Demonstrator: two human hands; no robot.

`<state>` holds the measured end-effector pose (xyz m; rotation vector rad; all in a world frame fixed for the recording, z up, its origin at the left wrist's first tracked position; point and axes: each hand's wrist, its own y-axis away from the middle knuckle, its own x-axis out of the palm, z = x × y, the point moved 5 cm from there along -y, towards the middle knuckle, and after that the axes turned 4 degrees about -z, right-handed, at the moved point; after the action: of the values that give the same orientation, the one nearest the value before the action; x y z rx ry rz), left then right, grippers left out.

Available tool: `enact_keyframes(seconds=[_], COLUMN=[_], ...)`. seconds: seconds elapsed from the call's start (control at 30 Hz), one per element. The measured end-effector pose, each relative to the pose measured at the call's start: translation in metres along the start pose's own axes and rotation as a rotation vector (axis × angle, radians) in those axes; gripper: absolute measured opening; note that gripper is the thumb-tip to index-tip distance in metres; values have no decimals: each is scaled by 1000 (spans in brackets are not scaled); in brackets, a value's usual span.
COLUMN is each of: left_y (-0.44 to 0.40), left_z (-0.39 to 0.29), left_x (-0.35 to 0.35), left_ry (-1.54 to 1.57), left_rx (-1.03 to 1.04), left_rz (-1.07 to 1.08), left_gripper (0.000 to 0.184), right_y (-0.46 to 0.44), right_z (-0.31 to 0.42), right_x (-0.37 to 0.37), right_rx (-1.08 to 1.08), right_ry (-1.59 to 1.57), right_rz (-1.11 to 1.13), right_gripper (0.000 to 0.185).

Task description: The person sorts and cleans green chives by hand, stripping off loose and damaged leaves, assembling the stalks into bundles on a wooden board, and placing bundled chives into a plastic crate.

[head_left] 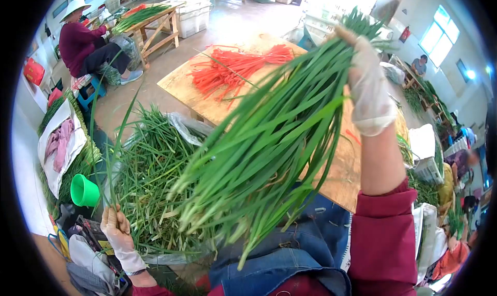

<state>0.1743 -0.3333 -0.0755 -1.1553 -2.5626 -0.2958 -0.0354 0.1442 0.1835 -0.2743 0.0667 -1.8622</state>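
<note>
Gripped firmly near its upper end, a large bunch of green leaves [279,120] is enclosed by the gloved right hand [365,70], whose fingers are wrapped around it with no gap seen. A few long loose leaves [118,140] appear to be pinched by the curled fingers of the gloved left hand [118,228], held low at the side. The bunch is raised in front of the body, above the near edge of the wooden table [178,81] and partly over the heap of leaves [150,177] gathered in a clear bag [184,127]. Red ties [238,70] are spread on the table behind it.

By the look of the two hands, the step in hand is judged to be the cleaning of the bunch, with stray leaves being drawn out and separated from it. For the next move, a steady hold at the upper end seems to be called for, with the left hand freed of its loose leaves so that further strays can be reached among the lower ends.

The long axis of the bunch is slanted across the view, from upper right to lower left. Green ends are pointed up past the right hand; the paler ends, probably the stem bases, are directed downward and to the left, where they are fanned apart
</note>
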Motion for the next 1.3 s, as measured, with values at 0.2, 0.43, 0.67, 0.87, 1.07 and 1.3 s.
enact_keyframes(seconds=[0.2,0.43,0.67,0.87,1.07,1.3], left_y=[25,61,120,113,49,124], left_z=[-19,-12,-5,-21,-19,-1], left_x=[41,131,205,169,101,273], left_ry=[97,73,-108,-370,-1583,-882], left_rx=[76,139,235,318,861,627], left_rz=[108,135,374,196,74,763], left_gripper=[18,15,22,18,17,10], right_y=[-134,-20,174,169,149,163], right_z=[-127,-31,-126,-106,-131,-177], right_x=[-75,-15,69,41,-58,-81], right_rx=[-93,-615,456,298,568,774], right_ry=[256,738,-44,-192,-452,-546], right_rz=[-253,-258,837,486,92,-41], right_gripper=[56,44,34,18,20,21])
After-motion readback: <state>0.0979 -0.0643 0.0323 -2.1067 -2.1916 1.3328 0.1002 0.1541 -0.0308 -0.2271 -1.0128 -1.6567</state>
